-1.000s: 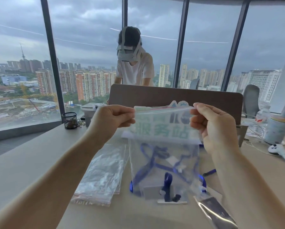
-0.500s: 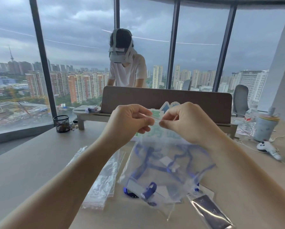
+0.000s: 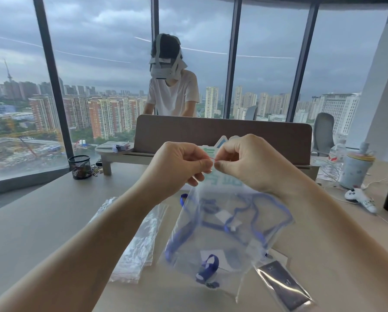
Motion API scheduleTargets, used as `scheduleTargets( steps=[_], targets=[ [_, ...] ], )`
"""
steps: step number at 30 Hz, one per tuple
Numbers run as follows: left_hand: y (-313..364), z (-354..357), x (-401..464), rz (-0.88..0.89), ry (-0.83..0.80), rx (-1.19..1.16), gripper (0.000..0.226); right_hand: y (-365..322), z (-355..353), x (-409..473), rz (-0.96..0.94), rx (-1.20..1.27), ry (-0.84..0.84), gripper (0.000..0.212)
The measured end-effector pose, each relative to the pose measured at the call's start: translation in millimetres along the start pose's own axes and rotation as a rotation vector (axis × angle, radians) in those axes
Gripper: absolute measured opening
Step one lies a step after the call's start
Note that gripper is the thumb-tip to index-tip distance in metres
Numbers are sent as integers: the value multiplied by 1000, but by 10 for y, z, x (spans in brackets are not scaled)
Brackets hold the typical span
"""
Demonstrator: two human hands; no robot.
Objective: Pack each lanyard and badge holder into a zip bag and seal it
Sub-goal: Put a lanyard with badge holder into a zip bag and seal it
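A clear zip bag (image 3: pixel 224 233) hangs above the table in the middle of the head view. Inside it lie a blue lanyard (image 3: pixel 244 218) and a badge holder, whose shape is blurred by the plastic. My left hand (image 3: pixel 179 165) and my right hand (image 3: pixel 247 163) are side by side, fingertips almost touching, and both pinch the bag's red zip strip at its top middle. A second badge holder (image 3: pixel 283 287) in a dark sleeve lies on the table at the lower right.
A pile of empty zip bags (image 3: pixel 139 246) lies left of the hanging bag. Behind stand a desk divider (image 3: pixel 267 136) and a person wearing a headset (image 3: pixel 170 86). A mesh cup (image 3: pixel 79 164) sits far left; a mug (image 3: pixel 357 170), a white controller (image 3: pixel 359 197) and cables lie right.
My hands came together from the bag's two top corners to its top middle, and the bag's mouth has bunched between them. The camera has tilted slightly.
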State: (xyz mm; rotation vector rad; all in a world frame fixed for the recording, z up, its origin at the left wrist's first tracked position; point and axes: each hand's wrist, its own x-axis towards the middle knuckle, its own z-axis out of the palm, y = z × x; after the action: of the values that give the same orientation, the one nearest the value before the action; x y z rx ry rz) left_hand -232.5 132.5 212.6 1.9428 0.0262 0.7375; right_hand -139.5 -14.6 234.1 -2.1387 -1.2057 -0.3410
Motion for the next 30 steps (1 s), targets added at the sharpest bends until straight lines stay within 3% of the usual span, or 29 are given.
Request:
scheduleTargets(
  steps=[4, 19, 30],
  targets=[
    [-39, 17, -11, 5, 58, -22, 9, -24, 8, -43, -62, 16, -9, 12],
    [-183, -617, -46, -12, 387, -67, 17, 266, 1, -159, 42, -35, 71, 15],
    [-453, -1401, -278, -73, 518, -100, 20, -256, 268, 21, -62, -22, 45, 17]
  ],
)
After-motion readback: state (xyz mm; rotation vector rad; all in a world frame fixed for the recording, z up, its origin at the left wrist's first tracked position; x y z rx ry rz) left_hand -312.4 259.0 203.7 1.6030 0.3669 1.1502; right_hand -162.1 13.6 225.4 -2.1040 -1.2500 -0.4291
